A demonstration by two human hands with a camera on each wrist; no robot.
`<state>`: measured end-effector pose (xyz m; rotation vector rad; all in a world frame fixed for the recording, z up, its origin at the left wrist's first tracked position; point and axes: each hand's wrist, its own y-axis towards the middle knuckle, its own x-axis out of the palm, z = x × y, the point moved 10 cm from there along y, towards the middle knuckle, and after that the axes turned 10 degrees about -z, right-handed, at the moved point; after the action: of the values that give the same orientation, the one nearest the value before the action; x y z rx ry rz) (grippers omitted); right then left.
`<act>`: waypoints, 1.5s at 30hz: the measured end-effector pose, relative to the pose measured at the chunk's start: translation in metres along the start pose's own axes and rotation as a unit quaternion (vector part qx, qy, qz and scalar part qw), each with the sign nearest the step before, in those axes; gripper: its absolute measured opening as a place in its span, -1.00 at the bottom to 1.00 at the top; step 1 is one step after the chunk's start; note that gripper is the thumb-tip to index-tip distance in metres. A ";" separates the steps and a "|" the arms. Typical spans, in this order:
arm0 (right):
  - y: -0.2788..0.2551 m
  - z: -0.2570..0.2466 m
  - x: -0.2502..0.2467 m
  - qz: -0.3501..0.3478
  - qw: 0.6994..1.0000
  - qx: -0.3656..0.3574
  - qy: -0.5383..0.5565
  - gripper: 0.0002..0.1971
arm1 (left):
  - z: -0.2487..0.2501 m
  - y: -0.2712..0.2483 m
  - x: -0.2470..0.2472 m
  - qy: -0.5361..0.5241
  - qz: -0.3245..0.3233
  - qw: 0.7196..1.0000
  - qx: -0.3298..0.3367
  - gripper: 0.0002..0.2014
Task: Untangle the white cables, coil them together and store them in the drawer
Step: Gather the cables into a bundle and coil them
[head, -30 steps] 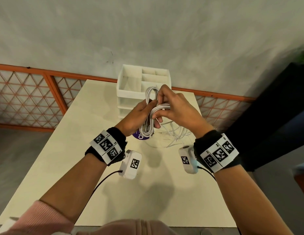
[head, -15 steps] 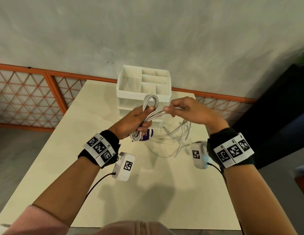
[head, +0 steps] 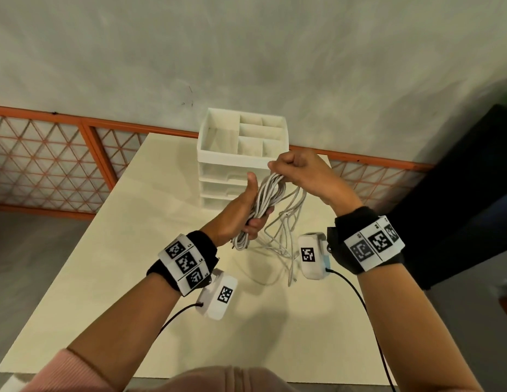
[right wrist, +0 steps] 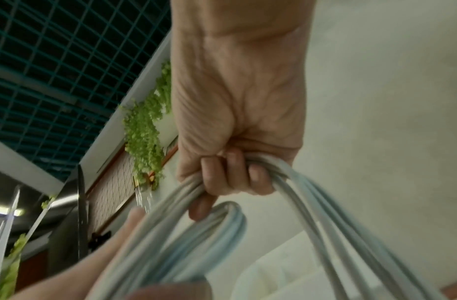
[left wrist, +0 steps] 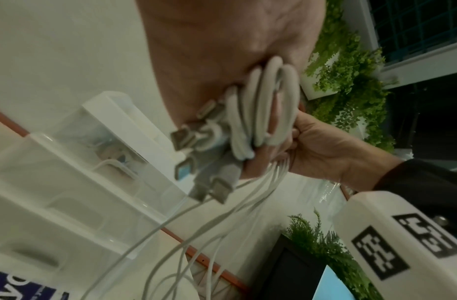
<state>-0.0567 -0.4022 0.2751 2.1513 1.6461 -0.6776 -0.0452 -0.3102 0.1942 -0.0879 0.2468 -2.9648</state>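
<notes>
Pale cream worktop point(head: 150, 250), seen from above, narrowing toward a grey plastered wall point(head: 246, 52). Behind its far edge, an orange-framed lattice railing point(head: 48, 162) running left and right along the foot of the wall; grey floor point(head: 34, 250) off the left edge. Off the right edge, a dark, unclear bulk point(head: 458, 193). In the wrist views, trailing green plants point(left wrist: 350, 67) in white boxes and a teal ceiling grid point(right wrist: 55, 60).

At the middle of the far edge, a white drawer unit point(head: 242, 165): open divided tray on top, closed drawers stacked beneath. Translucent drawer fronts in the left wrist view, with something inside too blurred to name.

Above the worktop, just in front of that unit, the white cables point(head: 265, 205), partly looped into a long bundle. Left hand point(head: 241, 210) wrapped around the bundle's lower half, thumb raised, fingers curled tight; several grey plugs point(left wrist: 204, 154) sticking out below the grip. Right hand point(head: 300, 174) closed in a fist over the top of the loop, strands running under the curled fingers point(right wrist: 222, 176). Loose cable tails point(head: 283, 250) hanging from the bundle down to the worktop, sprawled between the two wrists, one end near the right-hand side.

On each wrist, a black band with printed square markers and a white camera housing point(head: 311, 256) trailing a black lead. Pink sleeve point(head: 62, 374) at the near left corner.
</notes>
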 end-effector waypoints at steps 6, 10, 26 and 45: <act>-0.002 0.010 -0.009 0.042 0.998 0.017 -0.037 -0.79 | -0.008 -0.002 0.006 0.034 -0.004 0.999 -0.009 -0.39; -0.003 0.010 -0.009 0.055 0.997 0.026 -0.054 -0.76 | -0.013 -0.001 0.018 0.052 -0.046 0.997 -0.016 -0.36; -0.003 0.022 -0.010 0.079 0.994 0.059 -0.051 -0.56 | -0.015 0.001 0.002 0.007 -0.012 1.000 -0.013 -0.61; -0.014 0.043 0.053 0.116 0.957 0.016 0.264 -0.65 | 0.015 -0.001 -0.025 0.048 0.031 0.990 0.128 -0.67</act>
<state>-0.0663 -0.3796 0.2102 2.6526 1.5723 -0.0541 -0.0191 -0.3077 0.2083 0.0921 -0.1172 -2.9127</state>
